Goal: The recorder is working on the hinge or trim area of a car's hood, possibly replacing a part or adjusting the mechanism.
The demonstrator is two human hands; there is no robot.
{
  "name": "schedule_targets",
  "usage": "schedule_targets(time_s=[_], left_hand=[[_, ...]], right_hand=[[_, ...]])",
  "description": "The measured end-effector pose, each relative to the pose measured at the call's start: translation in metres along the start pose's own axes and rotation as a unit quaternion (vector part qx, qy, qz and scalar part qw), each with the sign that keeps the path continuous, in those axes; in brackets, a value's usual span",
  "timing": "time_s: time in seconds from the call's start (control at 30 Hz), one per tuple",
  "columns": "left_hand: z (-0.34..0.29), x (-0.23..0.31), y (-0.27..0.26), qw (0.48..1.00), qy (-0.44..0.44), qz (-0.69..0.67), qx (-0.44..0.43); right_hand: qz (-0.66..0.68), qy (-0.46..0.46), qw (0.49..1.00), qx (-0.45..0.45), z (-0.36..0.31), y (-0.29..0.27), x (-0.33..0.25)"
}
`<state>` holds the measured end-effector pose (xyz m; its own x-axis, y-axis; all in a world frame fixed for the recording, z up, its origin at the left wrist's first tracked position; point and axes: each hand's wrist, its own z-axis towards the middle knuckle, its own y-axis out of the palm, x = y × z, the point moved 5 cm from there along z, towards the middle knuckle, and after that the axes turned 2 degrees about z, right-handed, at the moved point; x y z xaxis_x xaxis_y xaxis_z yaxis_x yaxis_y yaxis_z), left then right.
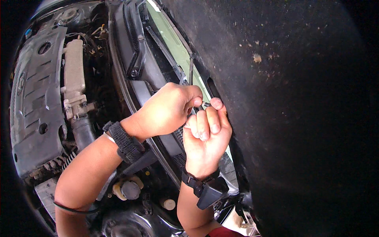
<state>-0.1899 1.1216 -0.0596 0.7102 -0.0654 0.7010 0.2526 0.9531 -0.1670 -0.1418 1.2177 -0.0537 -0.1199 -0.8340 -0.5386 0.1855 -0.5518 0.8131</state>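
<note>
My left hand [167, 106] is closed in a pinch, its thumb and forefinger meeting close to my right hand. Palm up and fingers curled, my right hand [208, 136] is closed beside it. A small dark piece [206, 104] shows between the fingertips of both hands; its kind cannot be made out. Just above my left hand, a thin black hose-like line [191, 71] runs up beside the raised hood [292, 110]. The curled fingers hide most of what they grip. Both hands are above the wiper cowl [158, 94], near the hood's lower edge.
At the left lies a dark engine cover [37, 102] next to a tan metal part [74, 67]. A wiper arm [162, 45] crosses the windshield [173, 39]. A capped fluid reservoir [130, 189] is below my left forearm. The hood's dark underside fills the right.
</note>
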Motion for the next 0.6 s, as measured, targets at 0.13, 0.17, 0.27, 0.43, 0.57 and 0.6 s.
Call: schedule_targets(time_s=[0.13, 0.17, 0.27, 0.43, 0.57, 0.6], left_hand=[[0.0, 0.003, 0.003, 0.998, 0.034, 0.015, 0.044], [0.001, 0.003, 0.004, 0.998, 0.033, 0.015, 0.044], [-0.001, 0.006, 0.004, 0.998, 0.047, 0.028, 0.033], [0.01, 0.005, 0.002, 0.993, 0.111, 0.026, 0.033], [0.01, 0.004, 0.005, 0.995, 0.095, -0.006, 0.008], [0.01, 0.004, 0.007, 0.996, 0.084, -0.018, -0.013]], right_hand=[[0.03, -0.013, 0.999, -0.008, 0.001, -0.001, -0.001], [0.036, -0.008, 0.999, -0.023, 0.001, -0.002, -0.001], [0.045, 0.001, 0.998, -0.033, 0.002, -0.003, -0.001], [0.078, 0.016, 0.996, -0.047, 0.005, -0.005, 0.003], [0.09, 0.019, 0.994, -0.064, 0.007, -0.006, 0.004], [0.091, 0.019, 0.994, -0.064, 0.008, -0.007, 0.003]])
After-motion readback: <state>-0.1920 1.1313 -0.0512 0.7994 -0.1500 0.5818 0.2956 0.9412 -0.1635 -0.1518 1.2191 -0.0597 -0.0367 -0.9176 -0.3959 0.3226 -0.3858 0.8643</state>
